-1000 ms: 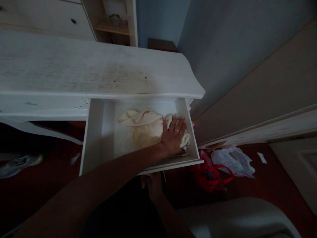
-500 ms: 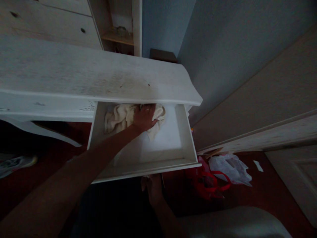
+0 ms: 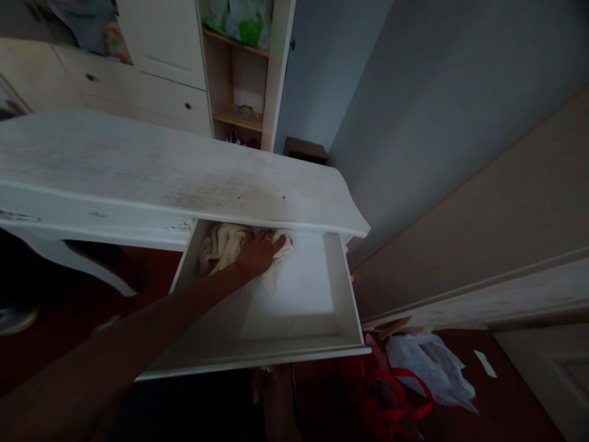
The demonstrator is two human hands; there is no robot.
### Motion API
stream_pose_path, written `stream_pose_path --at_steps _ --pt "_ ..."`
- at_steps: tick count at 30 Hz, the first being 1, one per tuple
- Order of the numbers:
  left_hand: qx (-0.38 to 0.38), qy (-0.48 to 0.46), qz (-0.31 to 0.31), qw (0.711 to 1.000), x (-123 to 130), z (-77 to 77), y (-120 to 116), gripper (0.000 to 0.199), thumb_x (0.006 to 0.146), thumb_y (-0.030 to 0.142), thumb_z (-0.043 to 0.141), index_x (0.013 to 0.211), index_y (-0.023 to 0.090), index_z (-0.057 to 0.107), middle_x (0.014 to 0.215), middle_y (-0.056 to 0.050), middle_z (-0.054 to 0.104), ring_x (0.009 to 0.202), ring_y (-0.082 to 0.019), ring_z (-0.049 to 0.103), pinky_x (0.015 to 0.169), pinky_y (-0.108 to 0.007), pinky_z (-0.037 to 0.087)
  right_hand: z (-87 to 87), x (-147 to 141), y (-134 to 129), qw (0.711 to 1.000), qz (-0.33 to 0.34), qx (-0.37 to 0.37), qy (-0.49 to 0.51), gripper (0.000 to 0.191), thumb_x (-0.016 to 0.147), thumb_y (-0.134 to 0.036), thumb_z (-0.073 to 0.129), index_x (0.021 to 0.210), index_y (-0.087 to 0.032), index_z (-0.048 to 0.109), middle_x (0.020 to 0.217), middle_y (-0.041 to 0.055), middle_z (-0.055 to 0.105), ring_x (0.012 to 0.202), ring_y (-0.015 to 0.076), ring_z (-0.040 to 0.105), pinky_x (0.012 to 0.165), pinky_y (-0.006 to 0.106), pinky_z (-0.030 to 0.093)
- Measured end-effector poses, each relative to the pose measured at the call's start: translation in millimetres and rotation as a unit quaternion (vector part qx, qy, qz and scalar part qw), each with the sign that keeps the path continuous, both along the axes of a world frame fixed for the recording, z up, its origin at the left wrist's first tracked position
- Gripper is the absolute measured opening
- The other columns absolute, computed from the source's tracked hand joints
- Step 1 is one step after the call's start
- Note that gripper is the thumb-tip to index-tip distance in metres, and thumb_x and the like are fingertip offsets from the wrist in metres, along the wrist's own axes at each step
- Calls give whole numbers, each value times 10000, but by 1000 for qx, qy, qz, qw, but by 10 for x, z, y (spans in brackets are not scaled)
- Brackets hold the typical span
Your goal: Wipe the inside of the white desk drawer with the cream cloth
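Observation:
A pulled-out white drawer sits in front of me. Inside it, at the back left, lies a crumpled cream cloth. My left hand rests on this cloth with its fingers bent over it, wearing a ring. Part of the cloth bulges beyond the fingertips, and a corner hangs toward the drawer's middle. Just below the drawer's front edge is my right hand, in shadow with curled fingers. A small pale bit shows by those fingers, too dark to name.
The drawer belongs to a white table with dark stains on top. Behind it stand a cabinet and open shelves. On the floor at right lie a red bag and a white plastic bag. A wall borders the right.
The view has tilted up, so the table and drawer appear lower and more shelves show. My left hand and the cloth under it have shifted slightly left in the drawer.

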State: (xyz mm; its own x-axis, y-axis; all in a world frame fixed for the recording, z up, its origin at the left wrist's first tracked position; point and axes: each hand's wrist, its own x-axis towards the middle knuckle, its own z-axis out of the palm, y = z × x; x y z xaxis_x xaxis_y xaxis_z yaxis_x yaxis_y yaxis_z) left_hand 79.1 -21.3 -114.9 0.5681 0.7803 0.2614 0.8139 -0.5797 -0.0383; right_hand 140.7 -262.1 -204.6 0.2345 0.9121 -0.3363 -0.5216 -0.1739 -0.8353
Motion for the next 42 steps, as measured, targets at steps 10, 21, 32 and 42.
stream_pose_path --at_steps 10,21,32,42 --pt "-44 -93 -7 995 288 -41 -82 629 789 521 590 1354 264 494 1380 -163 508 1246 -375 423 999 -558 308 -200 24 92 999 31 -2 -14 576 655 -735 635 620 -163 691 563 52 633 328 75 402 339 214 217" --pt "-84 -145 -34 985 1016 -5 -1 556 756 337 657 1303 326 556 1306 -73 595 1185 -302 502 975 -478 384 161 54 20 1000 16 -11 -8 490 725 -673 626 740 -188 692 695 55 675 414 92 471 409 238 377" --pt "-133 -392 2 910 1165 233 -159 537 778 244 625 1310 226 548 1251 -62 624 1128 -210 586 989 -335 477 204 57 55 999 37 -2 31 427 733 -607 649 783 -187 708 704 52 680 431 100 492 415 232 362" --pt "-184 -186 -203 944 1157 452 -611 556 738 257 692 1284 315 607 1397 -57 472 1127 -246 580 965 -361 496 203 55 54 998 51 -3 40 448 731 -598 622 720 -159 708 600 22 638 426 84 474 428 210 336"
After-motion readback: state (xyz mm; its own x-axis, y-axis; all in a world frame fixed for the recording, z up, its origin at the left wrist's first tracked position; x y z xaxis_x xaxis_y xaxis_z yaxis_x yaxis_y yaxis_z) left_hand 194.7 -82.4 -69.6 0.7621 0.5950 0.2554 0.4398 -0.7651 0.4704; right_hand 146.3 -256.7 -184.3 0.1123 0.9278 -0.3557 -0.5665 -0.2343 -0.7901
